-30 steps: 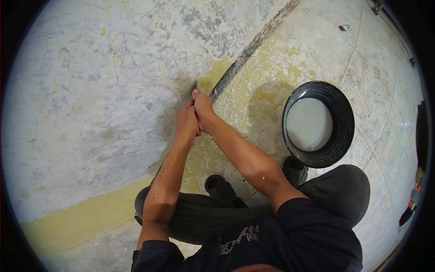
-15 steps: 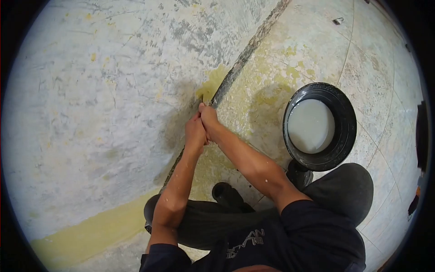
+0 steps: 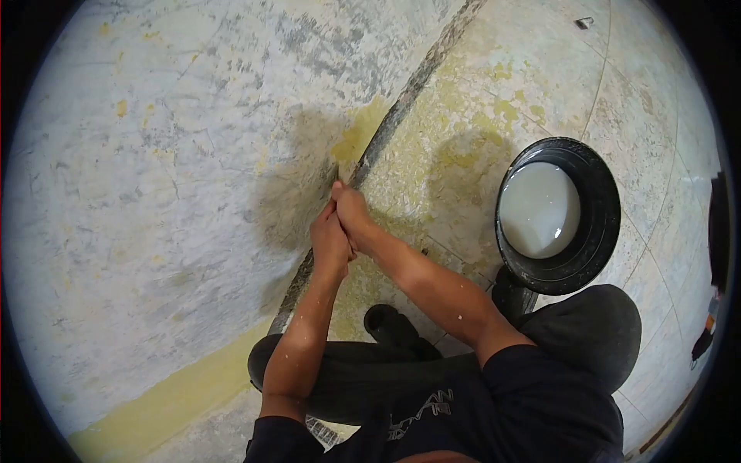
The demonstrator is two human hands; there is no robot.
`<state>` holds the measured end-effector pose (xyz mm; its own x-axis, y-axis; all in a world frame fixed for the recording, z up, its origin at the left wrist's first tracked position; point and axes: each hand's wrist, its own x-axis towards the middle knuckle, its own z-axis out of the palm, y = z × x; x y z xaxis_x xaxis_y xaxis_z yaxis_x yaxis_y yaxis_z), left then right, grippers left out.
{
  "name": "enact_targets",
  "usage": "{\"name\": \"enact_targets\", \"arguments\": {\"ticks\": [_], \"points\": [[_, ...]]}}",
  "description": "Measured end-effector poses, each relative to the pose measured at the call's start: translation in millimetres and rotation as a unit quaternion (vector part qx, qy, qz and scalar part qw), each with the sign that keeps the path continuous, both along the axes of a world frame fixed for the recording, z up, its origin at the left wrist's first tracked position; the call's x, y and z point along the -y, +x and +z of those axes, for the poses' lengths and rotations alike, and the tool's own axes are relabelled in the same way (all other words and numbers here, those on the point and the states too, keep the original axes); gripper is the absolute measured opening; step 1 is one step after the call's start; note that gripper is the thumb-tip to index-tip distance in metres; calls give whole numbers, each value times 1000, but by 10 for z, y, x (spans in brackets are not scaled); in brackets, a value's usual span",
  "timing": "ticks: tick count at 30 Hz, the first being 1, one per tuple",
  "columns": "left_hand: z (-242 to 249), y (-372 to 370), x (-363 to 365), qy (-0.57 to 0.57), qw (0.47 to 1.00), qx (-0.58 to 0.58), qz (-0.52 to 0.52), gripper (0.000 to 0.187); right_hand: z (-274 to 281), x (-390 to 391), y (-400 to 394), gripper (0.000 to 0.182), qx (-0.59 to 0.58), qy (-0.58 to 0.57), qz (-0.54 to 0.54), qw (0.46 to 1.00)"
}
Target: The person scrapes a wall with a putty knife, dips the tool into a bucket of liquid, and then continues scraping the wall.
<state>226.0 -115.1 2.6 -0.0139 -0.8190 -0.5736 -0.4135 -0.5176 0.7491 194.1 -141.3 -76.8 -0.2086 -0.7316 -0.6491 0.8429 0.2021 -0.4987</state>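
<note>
My left hand (image 3: 329,238) and my right hand (image 3: 354,211) are clasped together, low against the wall just above where it meets the floor. Both are closed round what looks like a scraper (image 3: 337,171); only its thin dark end shows beyond the fingers, and the handle is hidden. This end touches or nearly touches the wall at the lower edge of a yellow paint patch (image 3: 353,139). Around the patch the wall (image 3: 177,185) is grey-white, scuffed and largely bare of paint.
A black bucket (image 3: 600,220) with milky liquid stands on the floor to my right, by my knee. Pale paint flakes (image 3: 401,185) litter the tiles along the wall. A yellow band (image 3: 170,397) remains on the wall at lower left. A small metal object (image 3: 583,23) lies far off.
My clasped hands and the tool have shifted slightly down and left in view, toward my body along the wall. The bucket appears a little farther right as the view moves.
</note>
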Motion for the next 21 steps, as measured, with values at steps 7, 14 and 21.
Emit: {"name": "enact_targets", "arguments": {"ticks": [7,14,21], "points": [[-143,-73,-21,9,1000,-7,-19,37,-172,-36,-194,46,-111,15,106,988],[-454,98,164,28,997,-54,-42,36,-306,96,-109,48,-80,42,29,996],[-480,118,-141,-19,999,-26,24,34,-292,-125,-42,46,-97,-4,110,989]]}}
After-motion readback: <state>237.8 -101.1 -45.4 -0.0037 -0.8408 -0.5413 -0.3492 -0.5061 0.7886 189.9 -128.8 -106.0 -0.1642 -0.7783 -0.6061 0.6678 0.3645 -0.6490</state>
